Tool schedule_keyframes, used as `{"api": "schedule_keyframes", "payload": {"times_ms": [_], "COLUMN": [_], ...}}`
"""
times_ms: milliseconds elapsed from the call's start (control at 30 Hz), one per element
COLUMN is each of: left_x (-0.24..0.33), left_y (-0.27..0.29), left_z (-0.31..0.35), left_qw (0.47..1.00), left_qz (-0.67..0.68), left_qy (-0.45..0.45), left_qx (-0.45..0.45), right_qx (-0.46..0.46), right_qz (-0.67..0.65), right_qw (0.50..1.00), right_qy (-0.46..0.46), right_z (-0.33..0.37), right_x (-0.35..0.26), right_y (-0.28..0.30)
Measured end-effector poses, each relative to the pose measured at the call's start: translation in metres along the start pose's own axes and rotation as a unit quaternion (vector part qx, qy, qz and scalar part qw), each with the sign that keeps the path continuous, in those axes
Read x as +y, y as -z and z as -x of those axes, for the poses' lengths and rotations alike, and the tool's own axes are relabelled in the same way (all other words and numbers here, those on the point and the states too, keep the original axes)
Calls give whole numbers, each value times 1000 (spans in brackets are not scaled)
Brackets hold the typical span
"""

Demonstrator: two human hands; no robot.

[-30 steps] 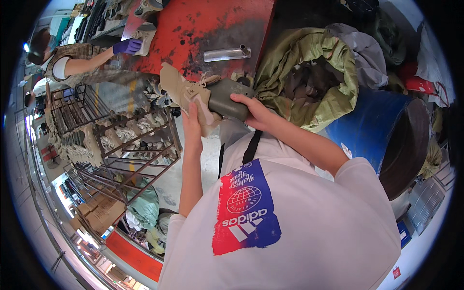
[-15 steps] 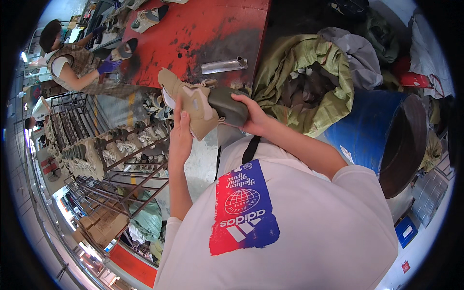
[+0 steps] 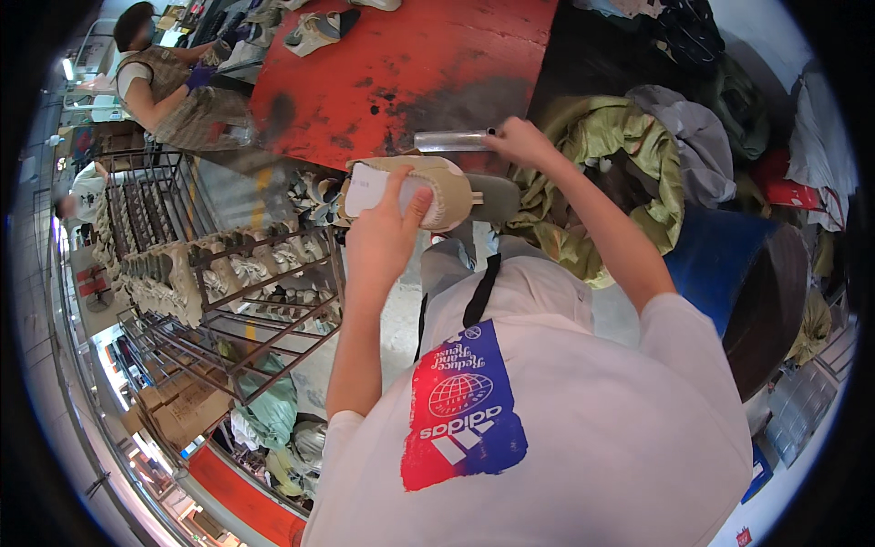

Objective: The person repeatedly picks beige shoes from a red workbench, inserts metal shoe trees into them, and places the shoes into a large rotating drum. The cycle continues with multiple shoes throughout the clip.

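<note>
My left hand (image 3: 387, 223) is closed round a beige shoe upper (image 3: 448, 193), with the thumb and fingers pressed on its white underside (image 3: 367, 190), which faces up. Past the upper's right end, a dark grey-green shoe last (image 3: 497, 198) juts out; how far it reaches inside is hidden. Farther off, at the red table's near right edge, a shiny metal tube (image 3: 451, 140) lies level. Its right end is in the fingers of my right hand (image 3: 529, 146).
Beyond the tube spreads the red table (image 3: 383, 64), with another shoe (image 3: 319, 33) on it. An open green sack (image 3: 652, 164) and a blue drum (image 3: 720, 260) stand at right. Shoe racks (image 3: 219, 273) fill the left, and a person (image 3: 169, 91) works at far left.
My right hand has left the shoe last and taken hold of the metal tube's end. My left hand has turned the upper so its white underside faces up.
</note>
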State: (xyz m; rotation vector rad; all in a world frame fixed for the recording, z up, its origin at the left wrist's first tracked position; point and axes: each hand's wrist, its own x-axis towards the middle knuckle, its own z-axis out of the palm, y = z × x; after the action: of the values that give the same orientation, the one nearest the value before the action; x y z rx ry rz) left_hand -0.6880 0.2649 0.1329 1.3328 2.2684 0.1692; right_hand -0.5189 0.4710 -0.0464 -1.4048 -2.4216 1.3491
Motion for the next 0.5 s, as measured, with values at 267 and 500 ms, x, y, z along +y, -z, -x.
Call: {"api": "schedule_keyframes", "payload": {"times_ms": [267, 500], "left_x": [11, 3], "left_y": [8, -16], "left_z": [4, -4], "left_qw": [999, 932], "left_qz": [-43, 36], "left_qy": [-12, -296], "left_qx": [3, 204], "right_qx": [-37, -157], "right_qz": [424, 368], "right_qw": [898, 916], "right_qy": [112, 8], "right_z": [-112, -35], "right_x": [41, 42], "right_y": [-81, 7]}}
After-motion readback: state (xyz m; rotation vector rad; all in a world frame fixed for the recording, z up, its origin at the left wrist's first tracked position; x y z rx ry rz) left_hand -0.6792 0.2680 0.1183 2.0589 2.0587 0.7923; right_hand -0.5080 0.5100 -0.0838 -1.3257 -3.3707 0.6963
